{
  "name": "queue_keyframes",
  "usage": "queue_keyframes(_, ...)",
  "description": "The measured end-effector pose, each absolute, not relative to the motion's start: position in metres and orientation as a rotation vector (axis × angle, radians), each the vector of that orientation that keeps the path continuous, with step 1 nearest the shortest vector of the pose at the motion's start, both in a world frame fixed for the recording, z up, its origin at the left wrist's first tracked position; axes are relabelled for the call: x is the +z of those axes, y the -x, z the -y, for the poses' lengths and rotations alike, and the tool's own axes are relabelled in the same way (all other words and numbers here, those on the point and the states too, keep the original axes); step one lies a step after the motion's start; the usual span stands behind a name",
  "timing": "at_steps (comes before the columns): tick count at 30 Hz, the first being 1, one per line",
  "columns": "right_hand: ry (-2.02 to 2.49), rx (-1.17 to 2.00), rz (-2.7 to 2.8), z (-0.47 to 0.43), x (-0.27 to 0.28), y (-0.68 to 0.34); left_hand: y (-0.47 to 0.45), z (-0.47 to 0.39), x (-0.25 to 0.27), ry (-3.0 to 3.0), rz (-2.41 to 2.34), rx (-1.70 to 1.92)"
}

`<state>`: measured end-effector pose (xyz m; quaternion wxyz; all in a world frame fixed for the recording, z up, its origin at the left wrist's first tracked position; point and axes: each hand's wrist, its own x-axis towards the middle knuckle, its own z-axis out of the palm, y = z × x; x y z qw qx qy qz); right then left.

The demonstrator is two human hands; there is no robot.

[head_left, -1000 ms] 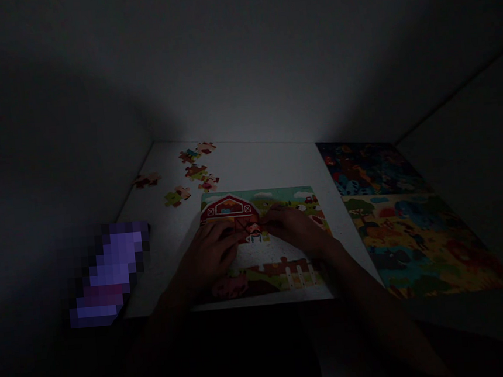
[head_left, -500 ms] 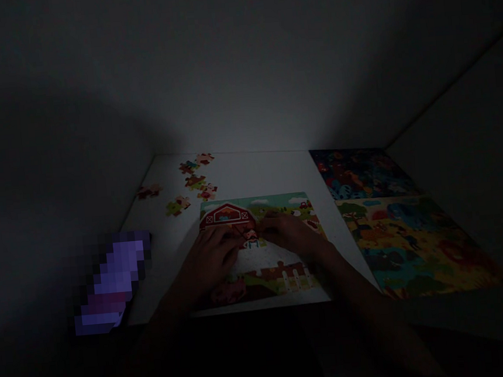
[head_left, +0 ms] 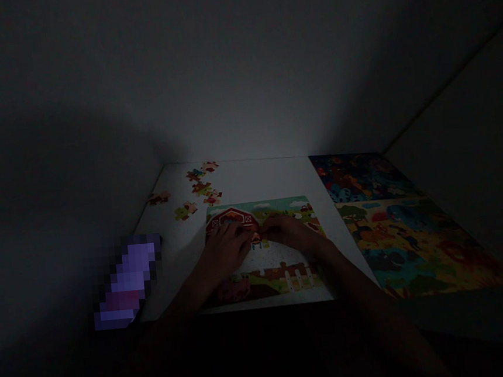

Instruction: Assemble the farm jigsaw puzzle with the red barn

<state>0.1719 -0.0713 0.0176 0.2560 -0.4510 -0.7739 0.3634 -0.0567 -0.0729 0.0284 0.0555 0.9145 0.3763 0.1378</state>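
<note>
1. Leaning inward, the left hand [head_left: 225, 246] curls palm-down, fingertips near the farmer piece [head_left: 257, 242]; too dark to tell its grip.
2. Right hand [head_left: 288, 230] faces it, fingers bent, grip likewise unclear.
3. Puzzle [head_left: 295, 207] lies beneath both; loose pieces [head_left: 186, 210] sit beyond, leftward.

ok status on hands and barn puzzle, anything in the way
Left hand and right hand close together at barn puzzle. Puzzle unfinished, gap in its middle. Hands hide part of it; loose pieces farther back, left.
</note>
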Motion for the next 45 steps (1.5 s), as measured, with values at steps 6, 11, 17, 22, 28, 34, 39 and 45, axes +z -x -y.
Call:
queue_keyframes(6, 1.347, 1.028, 1.702, 0.062, 0.011, -0.182, 0.056, 0.069, 0.028, -2.700, -1.111, 0.536)
queue_keyframes(11, 1.519, 0.825, 1.476, 0.053, 0.006, -0.192, 0.062, 0.061, 0.028, -2.659, -1.054, 0.564)
queue_keyframes(17, 1.595, 0.675, 1.549, 0.051, 0.000, -0.196, 0.086, 0.039, 0.029, -2.645, -1.157, 0.482)
queue_keyframes(22, 1.613, 0.581, 1.622, 0.055, 0.002, -0.193, 0.113, 0.014, 0.030, -2.628, -1.497, 0.383)
queue_keyframes(28, 1.607, 0.495, 1.623, 0.054, -0.003, -0.199, 0.122, -0.012, 0.029, -2.481, -1.792, 0.279)
queue_keyframes(34, 1.665, 0.392, 1.562, 0.047, -0.004, -0.209, 0.119, -0.033, 0.031, -2.397, -1.899, 0.280)
queue_keyframes(39, 1.716, 0.287, 1.539, 0.044, -0.007, -0.214, 0.113, -0.051, 0.033, -2.340, -1.947, 0.306)
queue_keyframes(45, 1.763, 0.178, 1.464, 0.042, -0.010, -0.218, 0.099, -0.058, 0.022, -2.255, -2.030, 0.350)
